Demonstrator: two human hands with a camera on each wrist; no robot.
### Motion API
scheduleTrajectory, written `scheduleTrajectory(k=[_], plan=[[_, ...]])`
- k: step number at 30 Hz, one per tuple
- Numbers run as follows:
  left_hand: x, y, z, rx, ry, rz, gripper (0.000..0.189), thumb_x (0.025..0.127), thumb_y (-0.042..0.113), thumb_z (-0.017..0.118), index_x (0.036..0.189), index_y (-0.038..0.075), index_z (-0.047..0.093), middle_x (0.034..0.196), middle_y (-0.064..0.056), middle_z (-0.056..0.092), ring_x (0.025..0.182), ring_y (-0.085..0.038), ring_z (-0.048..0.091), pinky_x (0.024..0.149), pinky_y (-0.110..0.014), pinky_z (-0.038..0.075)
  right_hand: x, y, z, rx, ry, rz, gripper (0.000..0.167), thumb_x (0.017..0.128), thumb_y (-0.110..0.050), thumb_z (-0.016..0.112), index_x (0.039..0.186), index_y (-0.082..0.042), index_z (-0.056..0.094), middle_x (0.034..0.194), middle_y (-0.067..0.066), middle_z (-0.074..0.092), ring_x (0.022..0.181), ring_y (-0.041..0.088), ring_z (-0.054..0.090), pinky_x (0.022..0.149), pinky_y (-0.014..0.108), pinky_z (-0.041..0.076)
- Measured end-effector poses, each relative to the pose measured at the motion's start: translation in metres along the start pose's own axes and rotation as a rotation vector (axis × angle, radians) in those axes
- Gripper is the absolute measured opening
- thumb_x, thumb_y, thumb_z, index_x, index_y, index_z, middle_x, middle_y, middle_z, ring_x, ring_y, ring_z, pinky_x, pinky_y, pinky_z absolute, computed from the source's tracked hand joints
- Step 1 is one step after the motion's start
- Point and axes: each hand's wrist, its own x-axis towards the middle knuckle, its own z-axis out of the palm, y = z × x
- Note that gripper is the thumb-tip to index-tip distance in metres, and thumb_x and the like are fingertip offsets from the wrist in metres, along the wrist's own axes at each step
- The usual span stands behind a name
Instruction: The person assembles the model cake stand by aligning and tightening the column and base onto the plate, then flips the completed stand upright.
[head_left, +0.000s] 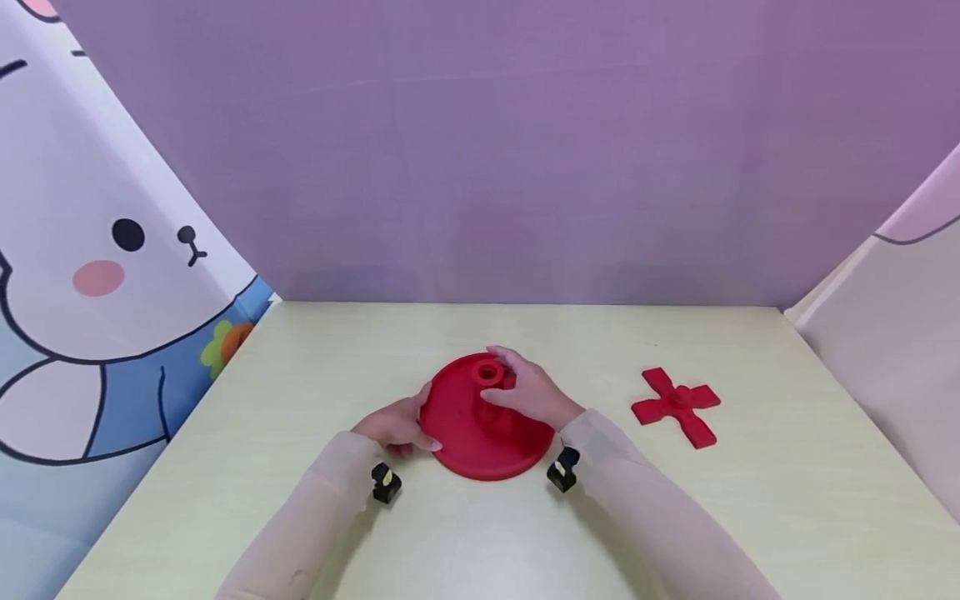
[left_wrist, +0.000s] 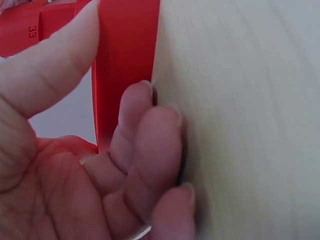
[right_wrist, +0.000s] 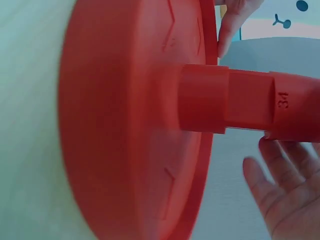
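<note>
A red round base [head_left: 480,450] lies on the table, with a hollow upright post [head_left: 488,375] rising from its middle. My left hand [head_left: 397,423] holds the base's rim at its left edge. In the left wrist view the thumb [left_wrist: 55,65] lies over the rim, and the curled fingers [left_wrist: 150,150] are low beside it, near the tabletop. My right hand [head_left: 532,392] reaches around the post's top from the right. In the right wrist view its fingers are spread, one fingertip at the post's lower side. The number 34 is marked on the post there.
A red four-armed cross piece [head_left: 681,398] with a central peg lies to the right on the pale table [head_left: 787,500]. A purple backdrop [head_left: 525,150] stands behind the table, and printed cloth [head_left: 90,333] hangs at the left.
</note>
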Motion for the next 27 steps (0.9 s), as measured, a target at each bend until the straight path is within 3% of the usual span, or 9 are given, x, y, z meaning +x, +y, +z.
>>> scheduleTrajectory(k=[6,12,17,22,27], plan=[[-0.002,0.002,0.001,0.0,0.003,0.008,0.106,0.075,0.014,0.081,0.155,0.015,0.011,0.113,-0.011,0.052,0.057,-0.023,0.05,0.053,-0.029,0.044,0.0,0.013,-0.002,0.103,-0.031,-0.006,0.063,0.087,-0.006,0.069,0.143,-0.004,0.042,0.125,0.01,0.058,0.112,0.027,0.055,0.083,0.037,0.053],[-0.002,0.002,0.001,-0.013,0.009,-0.007,0.106,0.074,0.014,0.082,0.155,0.017,0.013,0.11,-0.01,0.053,0.058,-0.023,0.051,0.053,-0.03,0.044,0.002,0.014,0.001,0.114,0.014,0.0,0.052,0.084,-0.008,0.073,0.133,-0.005,0.054,0.115,0.008,0.062,0.105,0.025,0.058,0.083,0.035,0.053],[-0.002,0.002,0.001,-0.009,0.001,-0.009,0.107,0.075,0.016,0.082,0.155,0.016,0.012,0.11,-0.011,0.053,0.058,-0.023,0.05,0.053,-0.03,0.044,0.001,0.012,0.004,0.113,0.069,0.016,0.051,0.081,-0.007,0.076,0.126,-0.003,0.053,0.113,0.008,0.059,0.102,0.026,0.056,0.079,0.035,0.054],[-0.002,0.002,0.001,-0.008,0.0,-0.009,0.108,0.074,0.016,0.082,0.155,0.015,0.011,0.112,-0.011,0.053,0.059,-0.023,0.051,0.053,-0.03,0.044,0.0,0.012,0.004,0.162,0.022,-0.024,0.062,0.085,-0.007,0.072,0.139,-0.001,0.042,0.12,0.012,0.056,0.108,0.027,0.054,0.081,0.037,0.054],[-0.002,0.002,0.001,-0.009,0.006,-0.005,0.107,0.074,0.015,0.082,0.155,0.015,0.012,0.112,-0.011,0.053,0.057,-0.023,0.05,0.052,-0.03,0.043,0.0,0.014,0.004,0.188,-0.008,-0.066,0.056,0.091,-0.005,0.063,0.142,0.002,0.041,0.126,0.016,0.055,0.109,0.029,0.055,0.084,0.037,0.053]])
